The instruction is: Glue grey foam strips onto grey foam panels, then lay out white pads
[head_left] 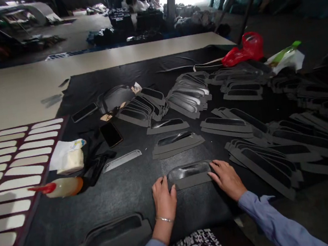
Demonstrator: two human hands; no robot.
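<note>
Step in hand, as judged: positioning one dark panel [190, 172], which lies on the black sheet [125, 192] directly before the person, between both hands. The left hand [164, 199] touches its left end and the right hand [228, 179] its right end, fingers bent; whether either pinches the panel or merely rests on it cannot be told. The next move appears to call for even control at both ends. Count: one panel between the hands, one red-tipped bottle [65, 187], one phone [111, 134], one loose grey strip [122, 160], one red bag [243, 50]. Fanned panels [142, 109] beyond overlap; number not determinable.
</note>
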